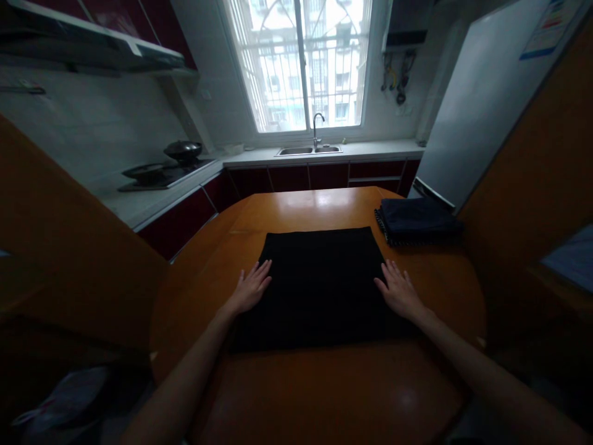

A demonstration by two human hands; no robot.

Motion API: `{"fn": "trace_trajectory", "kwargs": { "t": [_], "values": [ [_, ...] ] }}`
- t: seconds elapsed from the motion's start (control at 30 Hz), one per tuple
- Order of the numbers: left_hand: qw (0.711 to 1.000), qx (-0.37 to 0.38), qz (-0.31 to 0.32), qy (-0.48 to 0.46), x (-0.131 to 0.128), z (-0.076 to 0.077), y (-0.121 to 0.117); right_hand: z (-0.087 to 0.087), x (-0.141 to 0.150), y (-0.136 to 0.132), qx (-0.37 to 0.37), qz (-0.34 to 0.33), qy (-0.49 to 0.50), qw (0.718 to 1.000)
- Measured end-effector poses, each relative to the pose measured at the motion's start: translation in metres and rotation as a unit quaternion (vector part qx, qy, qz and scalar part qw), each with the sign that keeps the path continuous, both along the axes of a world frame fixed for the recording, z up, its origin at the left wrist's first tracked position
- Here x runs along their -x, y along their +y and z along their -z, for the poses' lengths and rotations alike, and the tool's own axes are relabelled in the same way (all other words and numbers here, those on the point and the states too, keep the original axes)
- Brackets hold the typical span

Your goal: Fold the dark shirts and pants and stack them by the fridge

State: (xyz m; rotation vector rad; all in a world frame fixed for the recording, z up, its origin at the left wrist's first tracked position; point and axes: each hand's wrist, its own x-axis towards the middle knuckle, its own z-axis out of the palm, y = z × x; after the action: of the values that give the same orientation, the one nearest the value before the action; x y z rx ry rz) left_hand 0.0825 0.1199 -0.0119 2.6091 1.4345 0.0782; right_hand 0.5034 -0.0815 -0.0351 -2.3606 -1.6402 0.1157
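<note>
A black cloth (pixel 322 290) lies spread flat on the wooden table (pixel 319 389), wider at its near edge than at its far edge. My left hand (pixel 251 286) rests on the cloth's left edge with its fingers stretched out. On the opposite edge lies my right hand (pixel 399 289), palm down and fingers apart. Neither hand grips the fabric. What kind of cloth or garment it is cannot be made out.
Folded dark blue cloths (pixel 419 217) are stacked at the table's far right. Beyond stand a counter with a double sink (pixel 296 151), a faucet (pixel 315 127) and a stove with a lidded pan (pixel 183 149). A refrigerator (pixel 482 93) stands at the right.
</note>
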Motion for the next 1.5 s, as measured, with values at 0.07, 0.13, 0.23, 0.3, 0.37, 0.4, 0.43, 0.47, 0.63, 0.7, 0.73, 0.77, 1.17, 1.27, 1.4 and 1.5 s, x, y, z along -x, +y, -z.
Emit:
{"fn": "trace_trajectory", "kwargs": {
  "t": [0.07, 0.13, 0.23, 0.3, 0.37, 0.4, 0.43, 0.47, 0.63, 0.7, 0.73, 0.77, 1.17, 1.27, 1.4, 1.5],
  "values": [
    [1.0, -0.003, -0.009, -0.003, -0.006, -0.012, -0.007, -0.013, 0.01, 0.004, -0.035, 0.013, -0.004, 0.999],
    [0.999, -0.024, 0.021, -0.003, -0.022, -0.023, -0.026, -0.026, 0.036, 0.007, -0.065, -0.012, -0.007, 0.998],
    [0.988, -0.064, 0.138, -0.015, -0.06, -0.026, -0.075, -0.033, 0.093, 0.003, -0.083, -0.129, -0.005, 0.988],
    [0.975, -0.087, 0.203, -0.024, -0.083, -0.017, -0.108, -0.028, 0.13, -0.004, -0.084, -0.194, 0.002, 0.977],
    [0.966, -0.103, 0.234, -0.028, -0.096, -0.004, -0.131, -0.02, 0.153, -0.012, -0.072, -0.229, 0.008, 0.971],
    [0.964, -0.108, 0.241, -0.029, -0.098, 0.002, -0.138, -0.016, 0.157, -0.017, -0.064, -0.236, 0.011, 0.97],
    [0.963, -0.112, 0.245, -0.029, -0.098, 0.006, -0.142, -0.013, 0.157, -0.021, -0.055, -0.236, 0.012, 0.97],
    [0.962, -0.114, 0.246, -0.029, -0.095, 0.009, -0.144, -0.012, 0.154, -0.025, -0.048, -0.231, 0.012, 0.972],
    [0.968, -0.11, 0.223, -0.024, -0.067, 0.006, -0.14, -0.01, 0.113, -0.048, -0.03, -0.172, -0.012, 0.985],
    [0.973, -0.111, 0.203, -0.014, -0.055, 0.004, -0.139, -0.007, 0.094, -0.06, -0.03, -0.139, -0.028, 0.989],
    [0.975, -0.114, 0.192, -0.007, -0.048, 0.004, -0.139, -0.004, 0.085, -0.066, -0.033, -0.123, -0.035, 0.991],
    [0.976, -0.118, 0.182, 0.0, -0.04, 0.004, -0.14, -0.001, 0.076, -0.072, -0.039, -0.107, -0.042, 0.993],
    [0.997, -0.05, 0.017, -0.049, 0.068, 0.014, -0.113, 0.02, 0.009, -0.103, -0.122, -0.061, -0.022, 0.99],
    [0.988, -0.026, -0.057, -0.138, 0.068, 0.002, -0.07, -0.002, -0.002, -0.075, -0.153, -0.064, 0.009, 0.986],
    [0.979, -0.027, -0.044, -0.195, 0.04, -0.019, -0.023, -0.031, -0.006, -0.025, -0.181, -0.105, 0.036, 0.977],
    [0.982, 0.0, 0.021, -0.189, 0.012, -0.027, -0.008, -0.035, -0.004, 0.007, -0.16, -0.148, 0.062, 0.974]
  ]
}}
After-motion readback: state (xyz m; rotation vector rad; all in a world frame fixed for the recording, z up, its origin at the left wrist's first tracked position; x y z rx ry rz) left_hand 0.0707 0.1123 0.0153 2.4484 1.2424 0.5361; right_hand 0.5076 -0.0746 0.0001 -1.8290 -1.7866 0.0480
